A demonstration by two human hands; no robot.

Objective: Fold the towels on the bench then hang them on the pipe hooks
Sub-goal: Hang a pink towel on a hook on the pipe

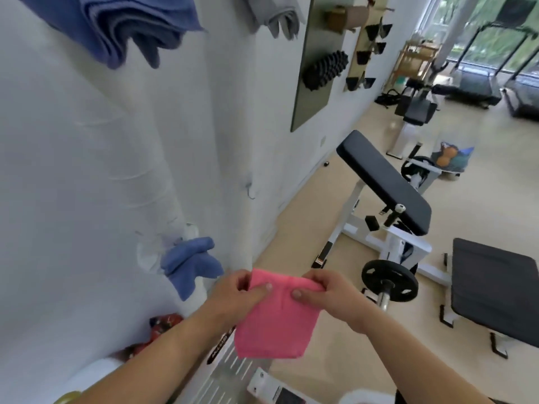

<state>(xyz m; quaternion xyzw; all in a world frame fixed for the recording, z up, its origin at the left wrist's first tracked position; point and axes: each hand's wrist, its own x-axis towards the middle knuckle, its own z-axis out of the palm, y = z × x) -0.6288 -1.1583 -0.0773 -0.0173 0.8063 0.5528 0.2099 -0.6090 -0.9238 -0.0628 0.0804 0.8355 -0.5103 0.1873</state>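
Both hands hold a pink towel [277, 322] up in the air, close to the white wall [67, 176]. The left hand [236, 295] pinches its top left corner, and the right hand [329, 293] pinches its top right corner. The towel is folded and hangs down. A blue towel [189, 263] hangs on the pipe [163, 182] just left of it.

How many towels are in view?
4: large blue towel top left, grey towel top centre, small blue towel low on the pipe, pink towel held by the left hand and right hand. Others may be hidden.
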